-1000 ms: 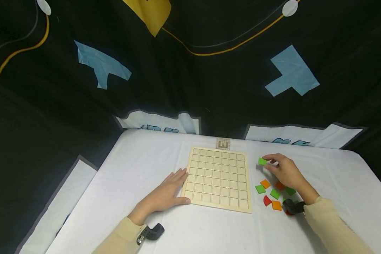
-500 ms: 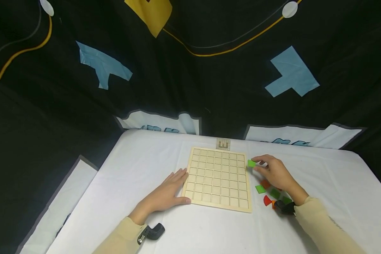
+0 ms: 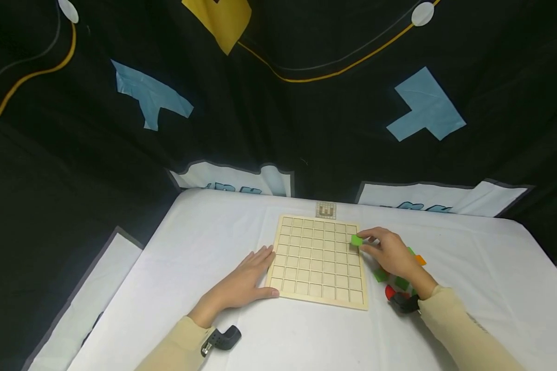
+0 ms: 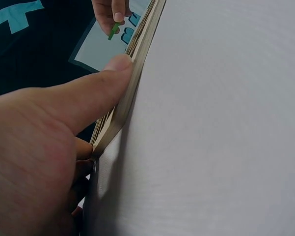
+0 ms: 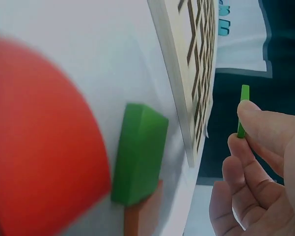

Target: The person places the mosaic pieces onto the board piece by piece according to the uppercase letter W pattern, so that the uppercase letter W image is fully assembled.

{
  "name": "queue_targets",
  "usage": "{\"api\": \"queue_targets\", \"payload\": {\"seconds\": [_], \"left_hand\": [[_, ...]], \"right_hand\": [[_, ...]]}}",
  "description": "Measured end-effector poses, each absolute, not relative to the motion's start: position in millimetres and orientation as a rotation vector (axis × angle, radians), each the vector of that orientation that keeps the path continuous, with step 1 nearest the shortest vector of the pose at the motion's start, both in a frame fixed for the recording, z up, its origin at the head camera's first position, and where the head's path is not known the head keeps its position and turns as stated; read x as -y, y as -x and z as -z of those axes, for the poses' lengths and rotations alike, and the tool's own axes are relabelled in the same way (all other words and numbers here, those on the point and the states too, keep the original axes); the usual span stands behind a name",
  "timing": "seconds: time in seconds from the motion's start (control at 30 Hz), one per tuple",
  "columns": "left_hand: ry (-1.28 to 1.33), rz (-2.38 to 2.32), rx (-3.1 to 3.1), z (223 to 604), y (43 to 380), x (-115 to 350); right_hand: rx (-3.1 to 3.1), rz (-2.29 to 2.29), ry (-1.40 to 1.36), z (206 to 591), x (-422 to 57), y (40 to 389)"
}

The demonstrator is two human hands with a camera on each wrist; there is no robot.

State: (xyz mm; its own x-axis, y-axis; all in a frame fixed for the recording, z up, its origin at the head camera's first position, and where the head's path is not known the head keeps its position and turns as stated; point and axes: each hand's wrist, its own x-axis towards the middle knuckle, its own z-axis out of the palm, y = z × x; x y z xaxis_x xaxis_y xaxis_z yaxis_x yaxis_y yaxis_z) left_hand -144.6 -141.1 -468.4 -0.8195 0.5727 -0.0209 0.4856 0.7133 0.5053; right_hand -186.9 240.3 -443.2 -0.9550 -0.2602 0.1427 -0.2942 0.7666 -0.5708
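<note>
A pale wooden grid board lies on the white table, its square cells bare. My left hand rests against its left edge with fingers spread; in the left wrist view the thumb lies along the board's side. Between thumb and fingertips, my right hand pinches a green square tile over the board's upper right part. The right wrist view shows this tile edge-on, raised above the grid. Below the right wrist lie loose tiles, partly hidden by the hand and forearm.
Near the right wrist are a red rounded piece, a green tile and an orange tile. A small card with a grid pattern lies behind the board. A black curtain hangs behind the table.
My right hand has moved left with the green tile, from beside the loose tiles to over the board's right side. The left hand and the board have stayed in place.
</note>
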Motion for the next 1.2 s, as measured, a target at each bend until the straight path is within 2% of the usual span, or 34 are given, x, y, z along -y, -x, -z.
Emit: {"api": "queue_targets", "payload": {"seconds": [1.2], "left_hand": [[-0.856, -0.721, -2.745, 468, 144, 141]], "right_hand": [[2.975, -0.915, -0.519, 451, -210, 195]]}}
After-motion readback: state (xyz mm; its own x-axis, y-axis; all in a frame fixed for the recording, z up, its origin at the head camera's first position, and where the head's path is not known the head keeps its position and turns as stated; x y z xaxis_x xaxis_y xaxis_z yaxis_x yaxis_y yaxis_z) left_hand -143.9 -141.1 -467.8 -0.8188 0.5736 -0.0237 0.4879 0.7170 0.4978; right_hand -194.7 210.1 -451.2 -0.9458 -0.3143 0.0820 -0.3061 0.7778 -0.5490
